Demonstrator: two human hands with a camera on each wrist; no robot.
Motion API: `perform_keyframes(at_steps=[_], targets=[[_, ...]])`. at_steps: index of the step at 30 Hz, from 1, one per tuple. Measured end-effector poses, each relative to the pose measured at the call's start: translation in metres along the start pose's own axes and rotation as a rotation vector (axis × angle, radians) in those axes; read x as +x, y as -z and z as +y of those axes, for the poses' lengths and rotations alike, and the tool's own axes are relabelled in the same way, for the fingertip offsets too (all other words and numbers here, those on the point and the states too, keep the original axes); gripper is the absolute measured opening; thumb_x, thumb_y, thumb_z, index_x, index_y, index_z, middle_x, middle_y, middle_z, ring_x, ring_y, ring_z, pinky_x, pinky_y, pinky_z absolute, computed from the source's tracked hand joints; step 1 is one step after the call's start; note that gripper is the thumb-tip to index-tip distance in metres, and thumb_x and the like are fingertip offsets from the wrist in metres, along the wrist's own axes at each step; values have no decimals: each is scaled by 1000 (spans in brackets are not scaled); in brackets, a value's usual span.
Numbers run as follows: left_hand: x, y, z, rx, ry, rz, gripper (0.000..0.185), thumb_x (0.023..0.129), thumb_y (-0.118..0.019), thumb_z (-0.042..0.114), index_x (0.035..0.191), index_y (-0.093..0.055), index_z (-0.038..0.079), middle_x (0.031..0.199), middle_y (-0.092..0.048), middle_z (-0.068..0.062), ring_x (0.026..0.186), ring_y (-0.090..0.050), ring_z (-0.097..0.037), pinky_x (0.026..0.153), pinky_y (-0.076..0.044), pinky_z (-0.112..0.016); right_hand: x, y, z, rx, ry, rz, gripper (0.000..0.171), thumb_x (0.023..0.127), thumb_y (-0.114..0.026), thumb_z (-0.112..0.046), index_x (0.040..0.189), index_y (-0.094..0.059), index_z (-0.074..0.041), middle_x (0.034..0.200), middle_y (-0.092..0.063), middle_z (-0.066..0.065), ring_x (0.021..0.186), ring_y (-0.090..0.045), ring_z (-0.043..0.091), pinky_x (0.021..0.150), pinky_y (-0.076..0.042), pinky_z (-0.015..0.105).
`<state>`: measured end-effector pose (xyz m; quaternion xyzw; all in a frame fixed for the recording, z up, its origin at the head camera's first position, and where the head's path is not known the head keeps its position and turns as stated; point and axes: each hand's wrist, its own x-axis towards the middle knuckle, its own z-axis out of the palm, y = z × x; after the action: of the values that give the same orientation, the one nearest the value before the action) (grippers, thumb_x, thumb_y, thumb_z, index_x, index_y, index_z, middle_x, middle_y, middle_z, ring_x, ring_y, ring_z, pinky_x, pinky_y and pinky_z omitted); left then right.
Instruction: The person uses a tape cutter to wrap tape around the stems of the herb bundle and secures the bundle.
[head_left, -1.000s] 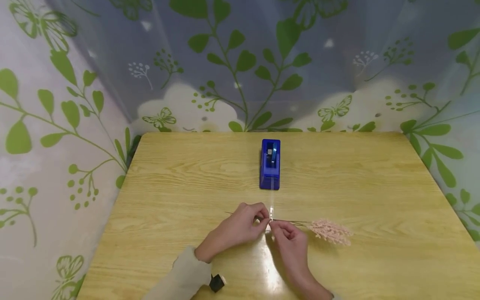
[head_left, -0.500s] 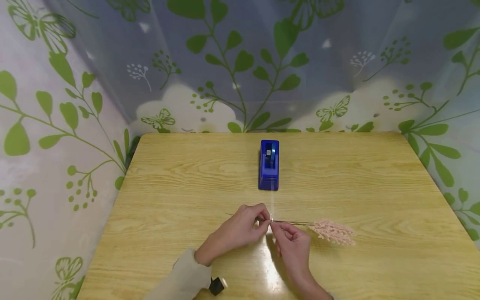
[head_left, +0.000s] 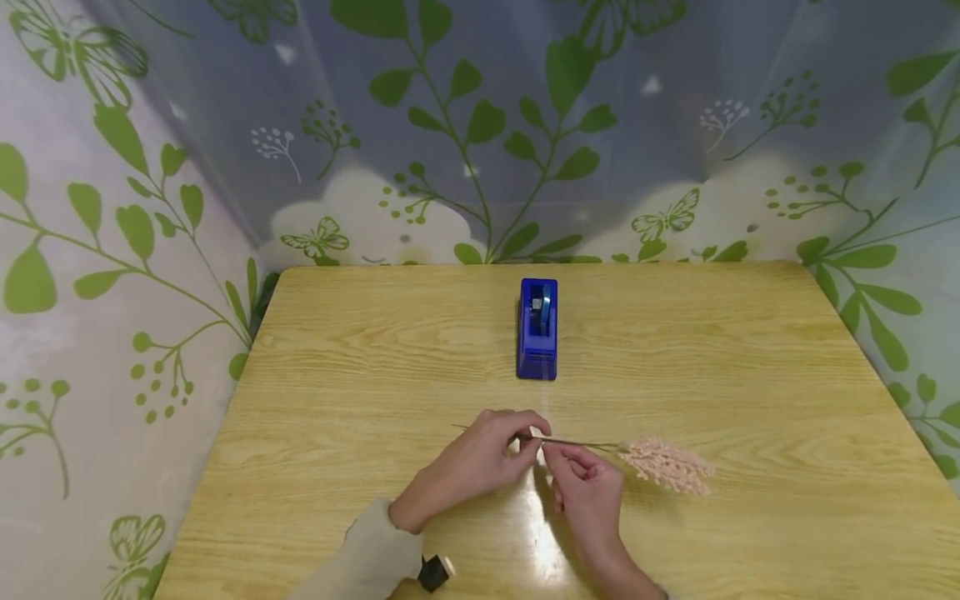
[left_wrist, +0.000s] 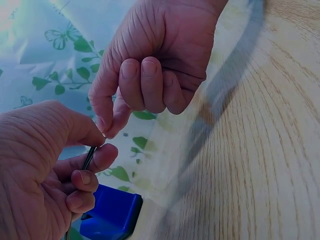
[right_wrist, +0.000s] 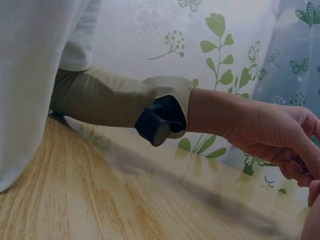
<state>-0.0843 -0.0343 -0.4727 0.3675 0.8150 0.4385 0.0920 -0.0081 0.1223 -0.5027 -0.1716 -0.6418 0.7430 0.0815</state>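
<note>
In the head view my left hand (head_left: 480, 458) pinches the thin dark stems (head_left: 577, 443) of a spray of small pale pink flowers (head_left: 667, 465), which points right. My right hand (head_left: 588, 492) meets it at the stems, thumb and index finger pinched together beside the left fingertips. Close up in the left wrist view, the stems (left_wrist: 89, 158) run through the left fingers, and both hands' fingertips come together at their end. A faint clear strip of tape (head_left: 545, 398) stretches from the blue tape dispenser (head_left: 537, 342) down to the fingers. What the right fingertips pinch is mostly hidden.
The dispenser stands on the wood-grain table (head_left: 375, 333), beyond the hands. A curtain (head_left: 450, 192) with green leaf prints hangs behind the table's far edge. A small black device (right_wrist: 155, 125) sits at the left sleeve's cuff.
The left index finger has reached forward over the stems. The bright shine on the tape near the fingertips has faded. The flower spray and right hand have shifted slightly right.
</note>
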Motion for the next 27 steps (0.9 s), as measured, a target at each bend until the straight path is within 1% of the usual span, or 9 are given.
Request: perform_keyframes(at_steps=[2,4,8,15,22,27], targets=[[0,0,0,0,-10,4,22,97,-65,1,114,-75,9,95,-76,-3,68,-58,-4,54,-45,-14,1,0,0,10,-6,-3,17,96,-74,-3,99,-74,14,49,-55,-2,38,-43,5,37,-35,17],[0,1,0,-6,-15,7,21,97,-64,1,112,-76,10,95,-76,-4,69,-58,-5,55,-45,-15,2,0,1,16,-12,-5,19,96,-74,-3,100,-72,16,50,-56,-1,38,-43,5,37,-35,17],[0,2,1,-7,-24,12,21,97,-64,0,110,-77,10,93,-77,-5,69,-56,-3,58,-46,-14,2,-1,2,19,-18,-4,23,96,-74,-3,101,-70,19,49,-55,-2,38,-44,5,38,-35,17],[0,0,0,-4,-27,19,21,97,-64,0,110,-78,9,95,-77,-3,75,-57,-1,63,-49,-15,3,0,4,23,-4,-5,20,96,-75,-5,99,-72,15,49,-53,-3,38,-45,5,39,-34,16],[1,0,-1,14,-38,29,21,97,-64,0,108,-79,9,95,-77,-3,76,-57,-3,65,-57,-28,3,0,4,17,-15,-9,23,96,-76,-8,99,-72,15,49,-52,-4,39,-45,5,39,-33,16],[0,-1,-1,23,-53,38,21,96,-65,-1,108,-79,8,94,-77,-4,76,-56,-3,66,-58,-31,3,1,5,14,-22,-13,22,96,-76,-8,100,-73,14,49,-52,-4,39,-44,5,39,-32,15]])
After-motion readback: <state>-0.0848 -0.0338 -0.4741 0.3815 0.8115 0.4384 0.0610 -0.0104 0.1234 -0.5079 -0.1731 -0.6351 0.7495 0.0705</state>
